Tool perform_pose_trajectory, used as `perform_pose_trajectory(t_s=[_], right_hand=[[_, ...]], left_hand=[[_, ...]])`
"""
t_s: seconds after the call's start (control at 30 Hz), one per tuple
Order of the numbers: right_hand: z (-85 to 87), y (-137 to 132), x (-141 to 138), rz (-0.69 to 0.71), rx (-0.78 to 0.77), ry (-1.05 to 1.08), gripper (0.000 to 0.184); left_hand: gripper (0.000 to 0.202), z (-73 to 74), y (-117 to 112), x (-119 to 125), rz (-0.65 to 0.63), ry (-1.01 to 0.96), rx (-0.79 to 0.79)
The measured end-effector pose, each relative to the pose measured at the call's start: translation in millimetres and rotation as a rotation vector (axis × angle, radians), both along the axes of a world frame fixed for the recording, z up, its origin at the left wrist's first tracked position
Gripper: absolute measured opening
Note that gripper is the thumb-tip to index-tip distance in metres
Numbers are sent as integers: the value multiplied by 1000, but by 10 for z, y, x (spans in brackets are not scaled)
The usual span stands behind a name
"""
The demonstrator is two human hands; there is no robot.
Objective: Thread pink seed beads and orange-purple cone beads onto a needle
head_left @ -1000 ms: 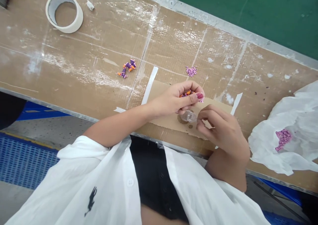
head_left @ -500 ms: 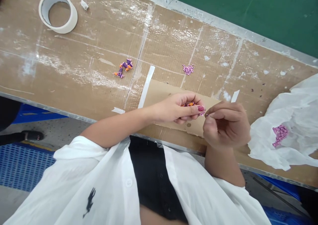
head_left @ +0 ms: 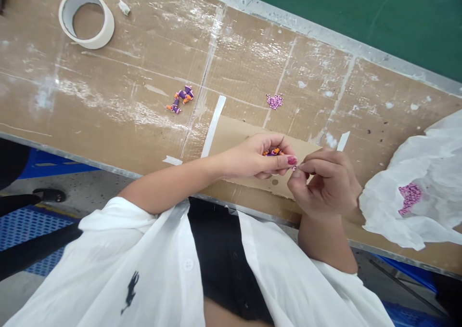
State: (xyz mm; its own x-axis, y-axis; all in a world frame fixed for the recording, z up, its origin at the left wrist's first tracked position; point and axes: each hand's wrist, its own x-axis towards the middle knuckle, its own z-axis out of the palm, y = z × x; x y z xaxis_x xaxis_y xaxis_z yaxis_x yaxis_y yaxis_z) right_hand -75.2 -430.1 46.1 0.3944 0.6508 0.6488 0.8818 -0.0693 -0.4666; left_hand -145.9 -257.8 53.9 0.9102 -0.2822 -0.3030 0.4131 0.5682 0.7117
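Observation:
My left hand is closed around several small purple and orange figurines, which show between its curled fingers and palm. A small pink-and-white bit sticks out at the tip of its thumb. Right beside it, my right hand is pinched, thumb against forefinger, at that pink bit; whatever sits between its fingertips is too small to make out. Beneath both hands lies a flat cardboard sheet. Beyond them on the table is a little heap of pink-and-purple pieces. Several more purple and orange figurines lie to the left.
A roll of white tape lies at the far left, near a crumpled white scrap. White plastic sheeting on the right holds a pile of pink pieces. Tape strips flank the cardboard. Another person's leg shows at lower left.
My right hand has moved left, bringing its pinched fingertips against the pink bit at my left thumb. The left hand keeps its hold. At lower left, a dark-clothed leg has come into view.

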Motion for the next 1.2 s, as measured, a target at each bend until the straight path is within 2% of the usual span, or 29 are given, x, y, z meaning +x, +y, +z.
perform_pose_trajectory(t_s=[0.17,0.37,0.5,0.6,0.67,0.73,0.83,0.9,0.97,1.1,1.2], right_hand=[[6,8,21,34,-16,14,25],[-24,26,25,31,6,26,24],[51,5,85,117,45,169,17],[132,78,267,125,25,310,9],[143,258,443,60,-114,345,10],[107,563,605,20,-280,291,12],[5,1154,703,214,-482,123,3],[-55,1521,647,333,-615,42,14],[-94,1800,530,389,-718,-33,22],[-141,2065,315,417,-871,-169,24],[-182,2104,259,404,-863,-225,30]], left_hand=[[46,-32,-10,1,-21,9,31],[50,-70,-19,6,-21,-25,-22],[47,-30,7,-21,-36,-50,-125],[43,22,46,-58,-31,-90,-259],[40,62,80,-85,-31,-113,-304],[35,103,114,-110,-59,-143,-316],[24,154,147,-138,-168,-142,-331],[23,177,149,-153,-208,-117,-341],[28,195,140,-169,-190,-86,-329],[45,216,114,-201,-120,-78,-320],[49,224,108,-216,-101,-114,-308]])
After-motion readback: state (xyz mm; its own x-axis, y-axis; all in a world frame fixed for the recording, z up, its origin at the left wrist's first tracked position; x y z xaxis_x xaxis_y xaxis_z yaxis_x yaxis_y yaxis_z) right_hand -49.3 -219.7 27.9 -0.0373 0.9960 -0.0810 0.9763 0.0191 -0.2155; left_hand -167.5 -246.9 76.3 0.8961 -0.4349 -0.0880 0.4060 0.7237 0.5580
